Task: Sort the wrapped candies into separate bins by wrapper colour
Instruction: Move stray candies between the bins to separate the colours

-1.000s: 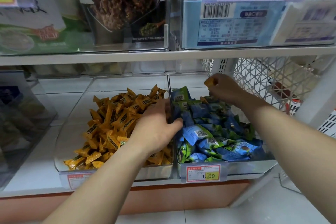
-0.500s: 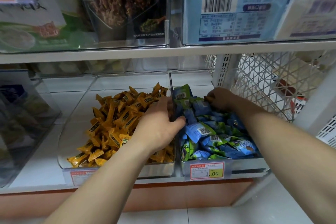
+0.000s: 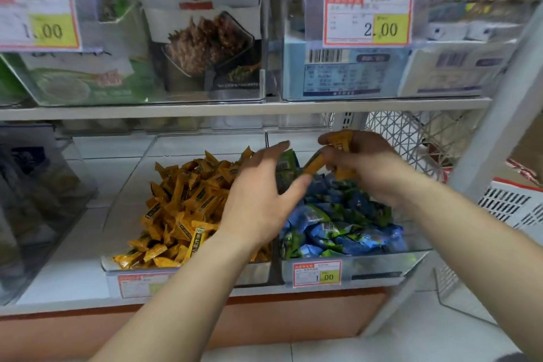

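Centre right, my right hand (image 3: 363,169) has risen from the blue bin (image 3: 382,267) gripping stray orange candies (image 3: 340,139); my open left hand (image 3: 258,198) awaits them.

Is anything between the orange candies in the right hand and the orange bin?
Yes. The open left hand hangs in the air between the orange candies held by the right hand and the orange bin. Nothing else visible blocks the way.

Boxed goods (image 3: 346,73) and a price tag (image 3: 367,19) sit on the upper shelf (image 3: 235,110), with a white lattice basket (image 3: 411,141) lower right.
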Tool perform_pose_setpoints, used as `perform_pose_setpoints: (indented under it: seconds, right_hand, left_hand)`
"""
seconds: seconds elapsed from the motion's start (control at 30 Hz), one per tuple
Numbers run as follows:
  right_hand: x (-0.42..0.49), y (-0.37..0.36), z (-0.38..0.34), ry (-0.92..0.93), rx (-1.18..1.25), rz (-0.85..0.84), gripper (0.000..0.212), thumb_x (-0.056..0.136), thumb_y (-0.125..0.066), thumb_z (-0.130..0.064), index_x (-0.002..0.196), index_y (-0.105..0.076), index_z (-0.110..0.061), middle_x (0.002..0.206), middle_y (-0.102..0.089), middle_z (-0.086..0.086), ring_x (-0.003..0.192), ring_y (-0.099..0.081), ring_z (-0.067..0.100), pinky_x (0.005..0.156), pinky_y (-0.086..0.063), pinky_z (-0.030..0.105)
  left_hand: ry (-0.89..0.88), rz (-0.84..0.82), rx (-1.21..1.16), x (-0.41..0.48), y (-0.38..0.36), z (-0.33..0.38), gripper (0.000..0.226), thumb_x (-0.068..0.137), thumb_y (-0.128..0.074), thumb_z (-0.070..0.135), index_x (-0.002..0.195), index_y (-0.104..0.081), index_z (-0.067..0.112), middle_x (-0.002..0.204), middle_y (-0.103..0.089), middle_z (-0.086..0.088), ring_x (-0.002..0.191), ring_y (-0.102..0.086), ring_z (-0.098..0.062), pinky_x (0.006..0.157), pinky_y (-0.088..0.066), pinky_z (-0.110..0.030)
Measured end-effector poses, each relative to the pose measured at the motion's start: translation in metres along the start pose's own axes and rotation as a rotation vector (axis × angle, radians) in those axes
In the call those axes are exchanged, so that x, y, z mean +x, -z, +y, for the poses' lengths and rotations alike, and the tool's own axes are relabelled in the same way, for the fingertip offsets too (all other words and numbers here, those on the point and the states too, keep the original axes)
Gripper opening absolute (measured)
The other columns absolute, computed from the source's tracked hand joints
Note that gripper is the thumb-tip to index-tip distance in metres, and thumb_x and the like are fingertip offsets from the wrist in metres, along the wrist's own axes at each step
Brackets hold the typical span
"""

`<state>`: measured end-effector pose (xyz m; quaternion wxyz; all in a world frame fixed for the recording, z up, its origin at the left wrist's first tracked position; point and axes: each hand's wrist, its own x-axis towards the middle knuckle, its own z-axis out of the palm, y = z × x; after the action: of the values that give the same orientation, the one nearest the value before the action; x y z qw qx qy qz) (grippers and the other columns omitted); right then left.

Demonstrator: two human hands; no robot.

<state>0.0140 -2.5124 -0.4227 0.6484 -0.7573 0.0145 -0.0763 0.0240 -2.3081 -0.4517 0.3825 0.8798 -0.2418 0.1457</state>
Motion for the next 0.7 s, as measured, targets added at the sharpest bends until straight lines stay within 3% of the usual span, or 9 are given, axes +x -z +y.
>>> perform_pose_setpoints:
  seconds: [0.1,0.2,0.27,0.37,0.43,0.57,0.7]
  right_hand:
    - [-0.028,-0.021,-0.007,-0.062,0.278,-0.035,0.017,0.085,-0.07,-0.005,0.102,-0.068,-0.007,0.082,-0.072,0.007,0.07,-0.068,0.015,0.055,-0.05,0.023]
    - [-0.041,-0.034,-0.007,-0.111,0.348,0.059,0.005,0.087,-0.068,-0.006,0.091,-0.066,-0.004,0.08,-0.072,0.007,0.075,-0.067,0.021,0.064,-0.053,0.028]
    - [-0.046,-0.036,-0.007,-0.128,0.327,0.093,0.004,0.089,-0.069,-0.01,0.087,-0.068,-0.006,0.077,-0.071,0.005,0.071,-0.062,0.021,0.062,-0.051,0.028]
    - [-0.053,-0.035,-0.007,-0.139,0.283,0.102,0.005,0.083,-0.076,-0.017,0.084,-0.074,-0.013,0.084,-0.076,0.003,0.077,-0.069,0.021,0.066,-0.052,0.028]
    - [-0.057,-0.034,-0.006,-0.128,0.234,0.145,0.012,0.079,-0.081,-0.023,0.086,-0.076,-0.015,0.088,-0.077,0.001,0.081,-0.073,0.015,0.064,-0.052,0.021]
    - [-0.061,-0.035,-0.004,-0.127,0.257,0.21,0.027,0.074,-0.085,-0.028,0.094,-0.074,-0.015,0.091,-0.077,0.001,0.085,-0.074,0.017,0.064,-0.054,0.02]
    - [-0.061,-0.038,-0.001,-0.131,0.178,0.315,0.047,0.065,-0.091,-0.033,0.102,-0.068,-0.016,0.091,-0.074,0.0,0.079,-0.073,0.012,0.061,-0.054,0.021]
  left_hand:
    - [0.014,-0.062,-0.203,-0.009,-0.012,0.016,0.042,0.096,-0.058,0.044,0.134,-0.055,0.025,0.115,-0.068,0.008,0.104,-0.065,-0.011,0.087,-0.051,-0.022]
    - [0.174,-0.087,-0.477,-0.014,-0.017,0.026,0.013,0.1,-0.057,0.03,0.112,-0.062,0.03,0.092,-0.075,0.003,0.075,-0.073,-0.015,0.068,-0.059,-0.031]
    - [0.29,-0.101,-0.702,-0.017,-0.017,0.031,0.008,0.101,-0.055,0.025,0.103,-0.063,0.024,0.084,-0.076,-0.004,0.067,-0.073,-0.022,0.059,-0.058,-0.03]
    - [0.407,-0.096,-0.844,-0.018,-0.018,0.04,0.017,0.103,-0.053,0.023,0.111,-0.063,0.013,0.081,-0.076,-0.005,0.067,-0.072,-0.021,0.061,-0.059,-0.029]
    - [0.453,-0.09,-0.916,-0.019,-0.019,0.046,0.021,0.103,-0.052,0.025,0.116,-0.063,0.014,0.085,-0.077,0.0,0.075,-0.074,-0.019,0.064,-0.06,-0.028]
    - [0.466,-0.077,-0.978,-0.024,-0.02,0.055,0.022,0.104,-0.048,0.027,0.121,-0.061,0.02,0.103,-0.074,0.004,0.094,-0.073,-0.012,0.066,-0.061,-0.03]
    - [0.48,-0.074,-0.948,-0.025,-0.023,0.057,0.025,0.106,-0.044,0.028,0.123,-0.061,0.021,0.112,-0.07,0.002,0.092,-0.072,-0.009,0.065,-0.06,-0.03]
